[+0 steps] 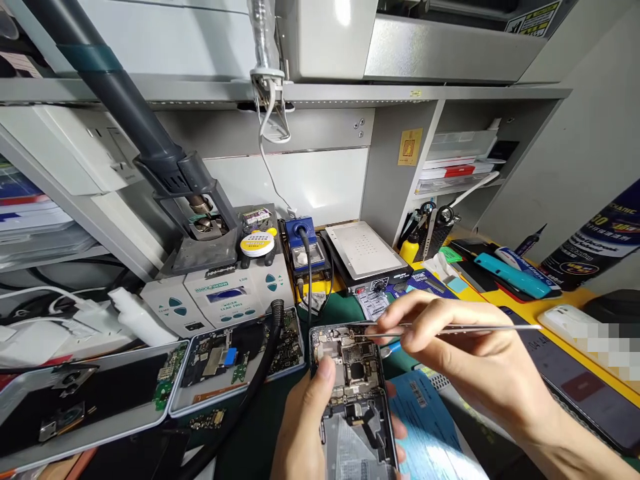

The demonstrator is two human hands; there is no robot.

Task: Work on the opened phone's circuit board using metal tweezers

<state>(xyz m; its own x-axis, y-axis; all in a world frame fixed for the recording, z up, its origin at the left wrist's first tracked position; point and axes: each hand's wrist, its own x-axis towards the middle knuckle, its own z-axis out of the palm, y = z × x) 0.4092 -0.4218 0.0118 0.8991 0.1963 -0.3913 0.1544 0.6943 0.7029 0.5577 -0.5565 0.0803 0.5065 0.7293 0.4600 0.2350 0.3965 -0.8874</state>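
Observation:
My left hand (305,417) is closed around an opened smartphone (356,373), its thumb on the left edge and its fingertips showing at the right. The phone's back is off, so its boards and connectors show in the upper half. My right hand (470,360) pinches thin metal tweezers (490,327) almost level over the phone's top right. Their tips reach the top edge of the phone; whether they grip a small part there cannot be made out. Beneath the right hand lies a blue printed sheet (425,407).
Two shallow trays of phone parts (173,407) lie at the left, crossed by a black hose (240,407). Behind stand a hot-air station (220,300), a soldering station (303,247) and a hot plate (367,250). Another phone (575,387) lies at the right.

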